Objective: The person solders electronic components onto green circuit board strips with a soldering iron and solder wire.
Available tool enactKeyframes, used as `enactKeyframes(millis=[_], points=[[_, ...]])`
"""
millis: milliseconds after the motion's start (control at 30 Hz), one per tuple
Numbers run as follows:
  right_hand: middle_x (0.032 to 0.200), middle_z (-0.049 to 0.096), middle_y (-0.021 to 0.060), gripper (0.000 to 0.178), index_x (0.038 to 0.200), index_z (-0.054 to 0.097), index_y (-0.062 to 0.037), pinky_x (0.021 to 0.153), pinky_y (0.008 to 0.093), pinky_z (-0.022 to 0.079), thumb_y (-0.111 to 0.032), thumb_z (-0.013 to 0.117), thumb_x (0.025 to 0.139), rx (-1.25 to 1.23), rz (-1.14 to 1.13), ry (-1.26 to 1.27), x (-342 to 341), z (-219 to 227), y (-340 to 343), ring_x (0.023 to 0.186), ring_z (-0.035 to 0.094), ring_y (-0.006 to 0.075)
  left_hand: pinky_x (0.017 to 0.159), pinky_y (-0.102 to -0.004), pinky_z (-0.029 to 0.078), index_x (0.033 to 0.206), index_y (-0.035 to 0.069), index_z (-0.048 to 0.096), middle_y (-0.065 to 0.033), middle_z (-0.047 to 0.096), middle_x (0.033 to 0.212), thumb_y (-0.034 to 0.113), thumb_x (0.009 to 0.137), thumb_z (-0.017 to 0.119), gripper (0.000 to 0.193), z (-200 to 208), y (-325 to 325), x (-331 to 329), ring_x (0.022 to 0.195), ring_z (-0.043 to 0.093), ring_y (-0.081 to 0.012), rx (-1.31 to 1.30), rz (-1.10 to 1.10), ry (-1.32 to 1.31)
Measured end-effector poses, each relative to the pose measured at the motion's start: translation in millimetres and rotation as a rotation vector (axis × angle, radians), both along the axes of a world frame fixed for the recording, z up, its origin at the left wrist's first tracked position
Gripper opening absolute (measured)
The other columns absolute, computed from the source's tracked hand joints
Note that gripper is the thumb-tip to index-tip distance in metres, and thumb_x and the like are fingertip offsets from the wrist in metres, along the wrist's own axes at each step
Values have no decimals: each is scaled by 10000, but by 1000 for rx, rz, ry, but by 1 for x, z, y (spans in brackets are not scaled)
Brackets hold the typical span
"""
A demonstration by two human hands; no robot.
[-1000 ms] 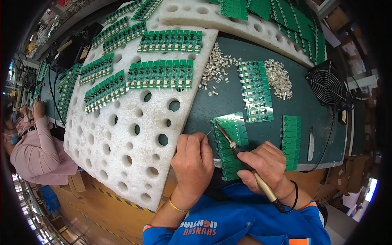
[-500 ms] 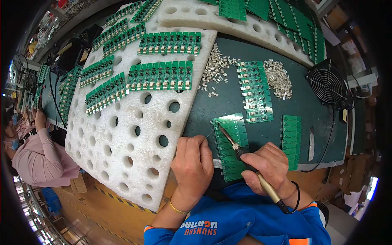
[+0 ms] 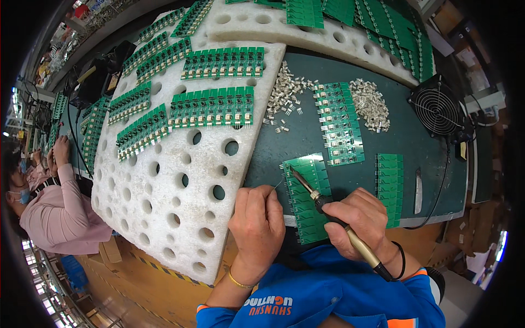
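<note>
My right hand (image 3: 358, 221) is closed around the gold and black handle of a soldering iron (image 3: 307, 185). The iron's tip rests at the upper left part of a green circuit board (image 3: 306, 199), by its row of pins. My left hand (image 3: 257, 221) is pinched just left of that board, and a thin solder wire (image 3: 280, 182) sticks out of its fingers toward the pins. Beyond the board lies another circuit board panel (image 3: 340, 123) fitted with components. To the right, a further green board (image 3: 389, 186) lies flat with pins along its left edge.
White foam with round holes (image 3: 180, 158) fills the left side, carrying several populated boards (image 3: 213, 105). Two piles of small metal connectors (image 3: 369, 106) flank the far panel. A black fan (image 3: 437, 109) stands at right, near a flat blade-like strip (image 3: 418, 191). A co-worker (image 3: 60, 210) sits at far left.
The iron's tip has shifted slightly up and left along the board. The whole view has moved a little; both hands keep their grips.
</note>
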State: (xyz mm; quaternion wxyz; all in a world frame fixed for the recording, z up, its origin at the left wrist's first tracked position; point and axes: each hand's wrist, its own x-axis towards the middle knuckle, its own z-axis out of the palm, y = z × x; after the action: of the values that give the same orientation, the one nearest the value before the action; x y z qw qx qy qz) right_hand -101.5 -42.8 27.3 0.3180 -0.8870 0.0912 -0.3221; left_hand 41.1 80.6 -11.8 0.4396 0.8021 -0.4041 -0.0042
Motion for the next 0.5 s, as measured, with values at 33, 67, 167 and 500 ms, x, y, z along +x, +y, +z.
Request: enactKeyframes(millis=[33,67,167,500], points=[[680,598,84,291,1018,644,5,512,346,410,-91,752,766,6,-1,-2,0,0,0,539,547,238,511,-315,408,860,-1,608,-99,541,741,-55,856,626,58,1,0,-1,569,518,-197,-6,1,-4],[680,598,84,293,1014,646,5,510,346,409,-78,752,754,13,-2,-4,-1,1,0,538,547,237,513,-313,408,858,-1,609,-99,541,741,-55,857,626,56,2,-1,-1,570,518,-197,-11,2,-8],[676,597,85,297,1007,649,3,508,346,408,-66,753,737,37,-3,-5,-2,0,0,536,547,237,513,-310,408,853,-5,609,-100,541,742,-57,857,624,54,2,0,-1,570,517,-195,-14,-4,-5],[666,590,85,300,1004,651,5,509,349,412,-51,751,727,35,8,2,-1,-2,2,536,548,239,514,-311,407,851,-9,610,-100,539,740,-62,850,629,56,2,1,-2,570,515,-193,-5,-3,-5]])
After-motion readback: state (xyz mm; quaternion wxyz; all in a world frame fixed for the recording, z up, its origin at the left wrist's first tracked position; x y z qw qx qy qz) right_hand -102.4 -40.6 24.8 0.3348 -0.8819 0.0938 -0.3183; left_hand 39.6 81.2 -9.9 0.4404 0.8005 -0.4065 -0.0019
